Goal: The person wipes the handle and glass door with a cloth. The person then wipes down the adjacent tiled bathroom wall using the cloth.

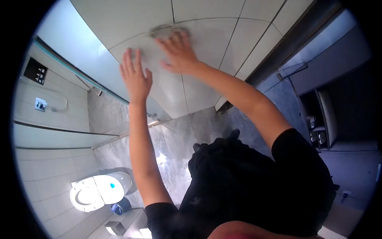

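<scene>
My left hand (136, 81) is raised against the light tiled wall (207, 44), fingers apart, holding nothing. To its right, my right hand (178, 53) reaches a little higher on the same wall, its fingers spread and slightly blurred. At the right fingertips is a brownish-grey smudge or thin blurred patch (161, 28), close to a curved tile joint; what it is I cannot make out. Whether the palms press on the tiles cannot be seen.
A glass panel (75, 75) edges the shower area at left. Lower left stand a white toilet (86, 194) with its lid up and a small bin (121, 206). Grey marble-look floor (175, 139) lies below. A dark doorway and shelf unit (318, 115) are at right.
</scene>
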Demonstrator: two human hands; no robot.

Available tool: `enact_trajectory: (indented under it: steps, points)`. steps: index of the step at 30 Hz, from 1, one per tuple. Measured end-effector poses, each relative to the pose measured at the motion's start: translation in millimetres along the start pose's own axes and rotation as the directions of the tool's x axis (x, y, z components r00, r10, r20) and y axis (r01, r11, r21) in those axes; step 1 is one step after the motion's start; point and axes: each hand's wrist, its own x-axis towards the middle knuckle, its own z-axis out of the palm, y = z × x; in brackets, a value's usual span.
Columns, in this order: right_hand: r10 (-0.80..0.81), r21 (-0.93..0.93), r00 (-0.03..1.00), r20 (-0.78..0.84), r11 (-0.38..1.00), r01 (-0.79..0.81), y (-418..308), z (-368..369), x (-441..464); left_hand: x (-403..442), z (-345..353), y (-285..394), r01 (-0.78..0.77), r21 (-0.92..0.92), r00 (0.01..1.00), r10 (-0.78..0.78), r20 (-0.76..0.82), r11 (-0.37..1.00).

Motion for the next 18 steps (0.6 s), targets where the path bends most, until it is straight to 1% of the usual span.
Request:
enact_trajectory:
  steps: [1, 3, 4, 6, 7, 8, 10, 13, 16, 18]
  points:
    - [-0.078, 0.017, 0.997, 0.016, 0.997, 0.077, -19.4, 11.9, 11.2, -10.7, -4.5, -11.0, 0.019, 0.029, 1.0, -0.019, 0.002, 0.999]
    - [-0.179, 0.012, 0.984, -0.018, 0.984, 0.18, -52.0, 33.9, 31.5, -33.1, -7.2, -31.2, 0.038, 0.01, 0.999, -0.038, 0.018, 0.999]
    - [-0.209, -0.015, 0.978, -0.006, 0.978, 0.208, -66.2, 36.5, 38.5, -42.3, -7.5, -36.9, 0.046, 0.003, 0.999, -0.046, 0.019, 0.999]
    - [-0.281, -0.067, 0.96, 0.002, 0.957, 0.281, -82.9, 33.5, 52.8, -56.1, -11.6, -37.4, 0.086, 0.024, 0.99, -0.088, 0.106, 0.996]
    - [-0.309, -0.081, 0.951, 0.019, 0.947, 0.31, -85.2, 33.3, 59.2, -61.8, -17.9, -42.1, 0.108, 0.044, 0.983, -0.113, 0.141, 0.993]
    - [-0.338, -0.096, 0.94, 0.034, 0.936, 0.34, -82.8, 32.4, 65.6, -64.4, -22.9, -41.1, 0.129, -0.009, 0.981, -0.126, 0.145, 0.992]
    - [-0.408, -0.102, 0.911, 0.064, 0.905, 0.413, -69.6, 27.7, 76.0, -65.5, -25.3, -41.5, 0.118, -0.02, 0.985, -0.114, 0.13, 0.993]
    - [-0.512, -0.178, 0.859, -0.009, 0.846, 0.503, -35.6, -4.8, 95.9, -56.9, -25.0, -37.4, 0.097, -0.063, 0.992, -0.091, 0.089, 0.993]
    - [-0.469, -0.287, 0.88, -0.079, 0.856, 0.431, -21.3, -52.1, 131.9, -49.8, -17.2, -33.7, 0.078, -0.094, 0.996, -0.074, 0.05, 0.992]
    - [-0.429, -0.246, 0.903, -0.001, 0.876, 0.416, -22.3, -100.9, 164.4, -50.1, -10.3, -29.6, 0.095, -0.118, 0.994, -0.088, 0.069, 0.988]
